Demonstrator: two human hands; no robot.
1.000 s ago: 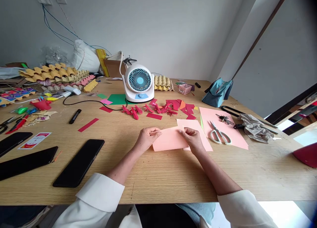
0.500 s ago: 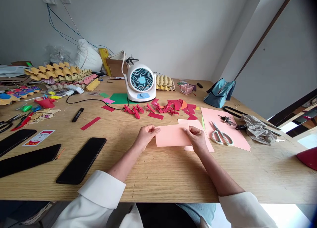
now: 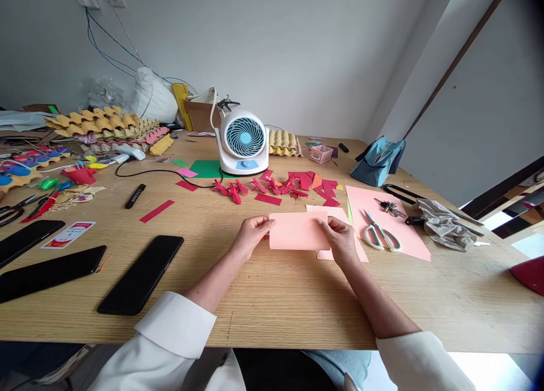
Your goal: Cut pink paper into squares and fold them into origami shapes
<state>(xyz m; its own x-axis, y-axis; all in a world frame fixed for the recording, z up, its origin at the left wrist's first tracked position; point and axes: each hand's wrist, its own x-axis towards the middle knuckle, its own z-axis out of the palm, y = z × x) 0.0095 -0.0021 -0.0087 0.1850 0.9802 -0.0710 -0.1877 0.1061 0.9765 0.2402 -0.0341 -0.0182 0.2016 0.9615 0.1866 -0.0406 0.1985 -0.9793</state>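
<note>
A pale pink rectangle of paper (image 3: 297,232) is held up above the table between my two hands. My left hand (image 3: 253,235) pinches its left edge, thumb in front and fingers behind. At the right edge my right hand (image 3: 340,238) grips it the same way. Behind the right hand, another pink sheet (image 3: 357,248) lies on the table, partly covered. White-handled scissors (image 3: 380,235) rest on a larger stack of pink paper (image 3: 410,246) to the right. Several red cut-paper shapes (image 3: 232,192) lie in a row beyond the held paper.
A white fan (image 3: 244,141) stands at the back, its cord running left. Phones (image 3: 140,275) and a black marker (image 3: 135,196) lie on the left, near egg trays (image 3: 97,122). Keys (image 3: 390,208), a blue bag (image 3: 378,161) and a crumpled cloth (image 3: 444,224) are at right.
The held paper has tilted slightly and now looks flatter and more level. Both hands keep their hold almost in place; the whole view has shifted a little.
</note>
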